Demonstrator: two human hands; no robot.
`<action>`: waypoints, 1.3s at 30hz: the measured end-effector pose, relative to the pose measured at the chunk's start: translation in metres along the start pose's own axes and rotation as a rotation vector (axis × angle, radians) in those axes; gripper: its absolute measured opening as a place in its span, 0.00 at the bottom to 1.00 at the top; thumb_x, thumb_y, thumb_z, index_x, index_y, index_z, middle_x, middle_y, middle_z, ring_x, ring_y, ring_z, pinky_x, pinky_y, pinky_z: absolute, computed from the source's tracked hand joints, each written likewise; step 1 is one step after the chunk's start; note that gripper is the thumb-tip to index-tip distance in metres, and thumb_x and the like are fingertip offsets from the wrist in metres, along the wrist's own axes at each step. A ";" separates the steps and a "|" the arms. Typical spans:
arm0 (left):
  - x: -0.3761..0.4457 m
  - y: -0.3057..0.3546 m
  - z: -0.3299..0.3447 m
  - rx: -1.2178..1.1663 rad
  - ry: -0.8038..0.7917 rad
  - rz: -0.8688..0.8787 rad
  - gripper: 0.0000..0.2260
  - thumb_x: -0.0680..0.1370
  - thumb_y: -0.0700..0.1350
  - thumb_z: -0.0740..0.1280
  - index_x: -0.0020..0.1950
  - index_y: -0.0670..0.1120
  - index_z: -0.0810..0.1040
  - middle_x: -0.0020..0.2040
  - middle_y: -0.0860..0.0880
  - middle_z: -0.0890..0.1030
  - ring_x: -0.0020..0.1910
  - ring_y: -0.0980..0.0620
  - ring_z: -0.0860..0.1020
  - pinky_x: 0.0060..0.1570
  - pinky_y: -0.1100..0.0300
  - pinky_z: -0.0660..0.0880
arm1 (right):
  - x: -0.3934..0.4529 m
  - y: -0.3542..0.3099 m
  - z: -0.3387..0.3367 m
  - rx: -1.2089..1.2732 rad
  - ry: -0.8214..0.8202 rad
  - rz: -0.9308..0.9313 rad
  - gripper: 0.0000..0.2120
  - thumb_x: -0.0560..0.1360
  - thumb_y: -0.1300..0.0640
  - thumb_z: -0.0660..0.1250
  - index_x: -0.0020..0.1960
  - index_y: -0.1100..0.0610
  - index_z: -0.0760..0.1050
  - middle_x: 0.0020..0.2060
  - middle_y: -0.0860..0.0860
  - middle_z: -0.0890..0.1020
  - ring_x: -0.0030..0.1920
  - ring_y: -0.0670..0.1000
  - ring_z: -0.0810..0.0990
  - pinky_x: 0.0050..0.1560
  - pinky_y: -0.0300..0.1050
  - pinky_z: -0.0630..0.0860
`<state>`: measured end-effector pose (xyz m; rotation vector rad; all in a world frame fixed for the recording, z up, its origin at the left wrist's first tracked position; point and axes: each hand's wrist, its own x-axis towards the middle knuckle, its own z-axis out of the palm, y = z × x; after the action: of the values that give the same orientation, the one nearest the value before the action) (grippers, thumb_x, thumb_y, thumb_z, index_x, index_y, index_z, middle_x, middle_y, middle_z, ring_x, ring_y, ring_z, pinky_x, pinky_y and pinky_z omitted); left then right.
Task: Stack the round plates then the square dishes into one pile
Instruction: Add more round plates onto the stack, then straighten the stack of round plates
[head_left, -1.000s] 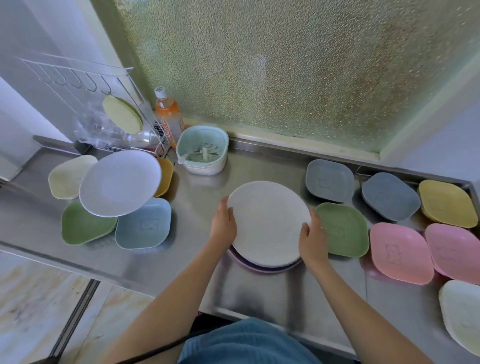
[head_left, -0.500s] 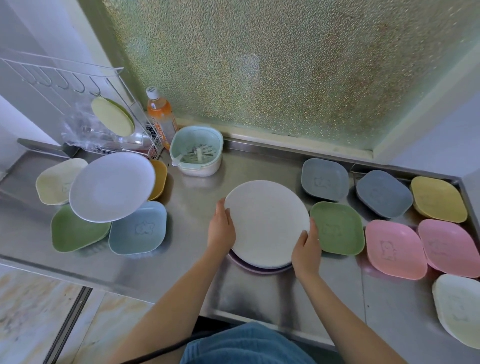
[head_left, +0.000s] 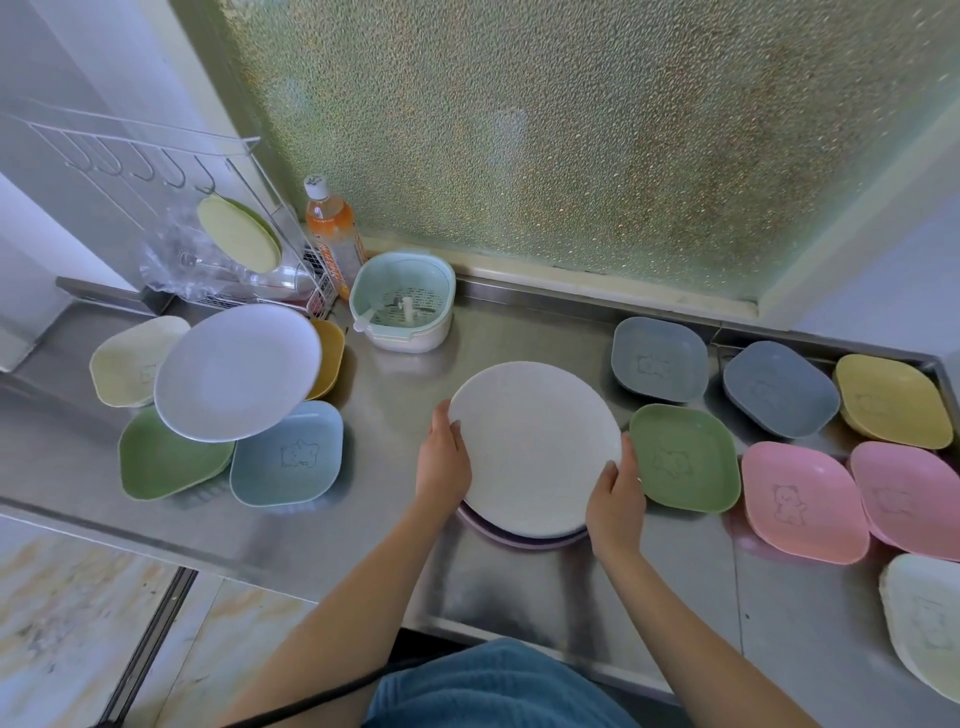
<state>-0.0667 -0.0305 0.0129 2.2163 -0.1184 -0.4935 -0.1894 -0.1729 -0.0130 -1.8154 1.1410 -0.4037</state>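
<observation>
We see a white round plate (head_left: 535, 447) over a purple one (head_left: 519, 540), 2 pink square dishes (head_left: 802, 501) with bear outlines, and a green dish (head_left: 683, 460).

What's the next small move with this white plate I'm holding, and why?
Probably let go and reach for the lavender round plate on the left: both hands hold the white plate, already atop the purple plate.

Both forearms are seen bare, with no sleeves; a blue ribbed knit garment (head_left: 498, 686) is worn over the lower body.
</observation>
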 end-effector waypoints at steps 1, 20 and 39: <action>0.000 -0.002 -0.003 0.009 0.011 -0.017 0.18 0.82 0.43 0.49 0.73 0.47 0.58 0.63 0.41 0.74 0.58 0.40 0.75 0.54 0.54 0.70 | -0.002 -0.002 0.003 0.000 -0.005 0.000 0.22 0.81 0.62 0.50 0.74 0.56 0.57 0.72 0.54 0.65 0.71 0.54 0.64 0.68 0.43 0.60; 0.041 -0.061 -0.124 0.188 0.383 -0.056 0.11 0.80 0.44 0.56 0.61 0.43 0.71 0.59 0.42 0.76 0.56 0.43 0.73 0.52 0.49 0.71 | -0.022 -0.057 0.083 -0.376 -0.068 -0.247 0.26 0.79 0.60 0.56 0.75 0.56 0.54 0.74 0.51 0.61 0.75 0.52 0.55 0.73 0.57 0.44; 0.089 -0.136 -0.178 0.752 0.291 0.350 0.32 0.68 0.21 0.63 0.69 0.43 0.72 0.66 0.45 0.76 0.67 0.36 0.71 0.64 0.43 0.69 | -0.045 -0.121 0.152 -0.409 -0.377 -0.590 0.25 0.80 0.60 0.52 0.76 0.52 0.53 0.75 0.47 0.59 0.75 0.46 0.52 0.76 0.51 0.40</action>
<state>0.0729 0.1642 -0.0168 2.8793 -0.6072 0.1028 -0.0468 -0.0374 0.0172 -2.4589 0.4283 -0.1467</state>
